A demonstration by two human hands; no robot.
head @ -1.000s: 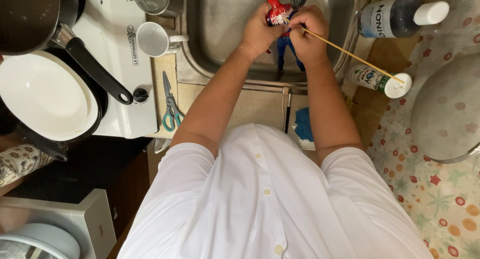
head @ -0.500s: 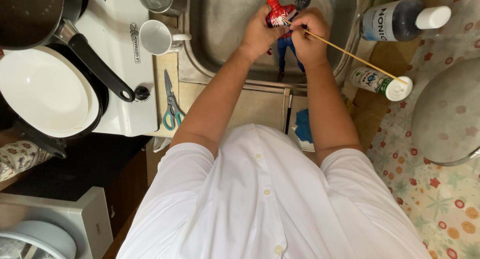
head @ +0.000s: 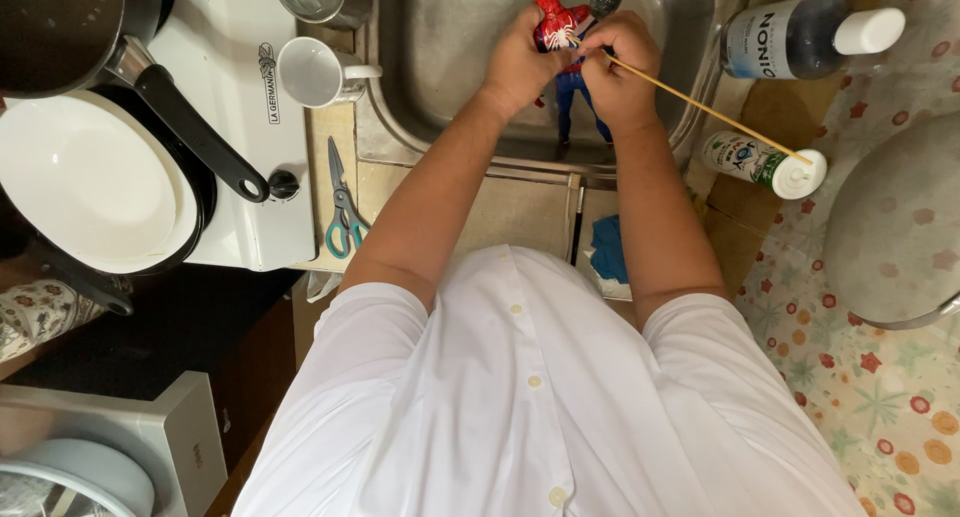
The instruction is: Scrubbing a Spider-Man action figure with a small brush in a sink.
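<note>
A person in a white shirt (head: 540, 397) fills the lower middle of the frame, both forearms reaching up to a steel sink (head: 450, 67) at the top centre. Left of the sink stands a white stove (head: 240, 127), with a white plate (head: 85, 182) in a dark pan at the far left. A grey lid (head: 890, 227) lies at the right edge. A dark bottle (head: 800, 32) lies in the upper right, a smaller white bottle (head: 765, 164) below it. A white mug (head: 312, 72) stands between stove and sink, teal-handled scissors (head: 343, 202) below it. Over the sink, the left hand (head: 520, 62) is closed around a red and blue toy figure (head: 563, 52). The right hand (head: 620, 72) pinches a thin wooden stick (head: 700, 102), its tip at the figure's chest.
</note>
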